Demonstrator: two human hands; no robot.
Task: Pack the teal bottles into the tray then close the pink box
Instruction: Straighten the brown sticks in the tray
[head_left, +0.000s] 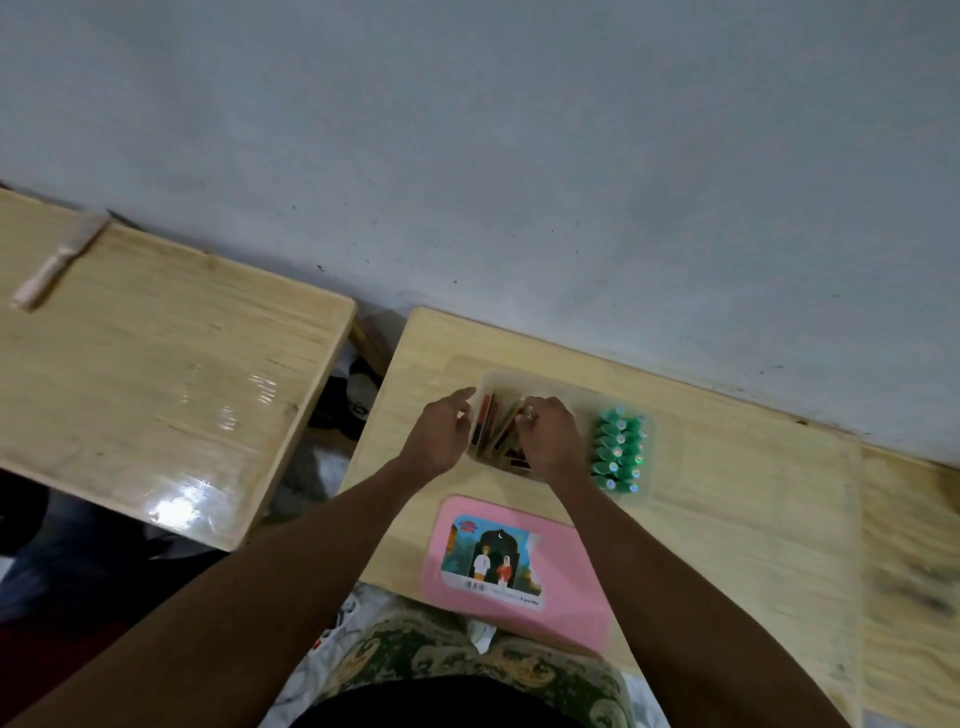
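Observation:
Several teal bottles (618, 449) with shiny caps stand packed in rows in a clear tray (647, 498) at the middle of the small wooden table. Left of the tray stands a translucent open box (491, 379) holding red and tan packets (493, 426). My left hand (439, 434) is at the box's left wall, thumb up on the rim. My right hand (548, 436) reaches into the box, its fingers pinched on the packets. The pink lid (566, 551), with a picture sticker, lies flat by the table's near edge, apart from the box.
The small table (727, 493) stands against a grey wall. A second wooden table (156, 364) is to the left, with a pale wooden-handled tool (52, 267) on its far corner. Dark clutter fills the gap between the tables. Patterned cloth covers my lap below.

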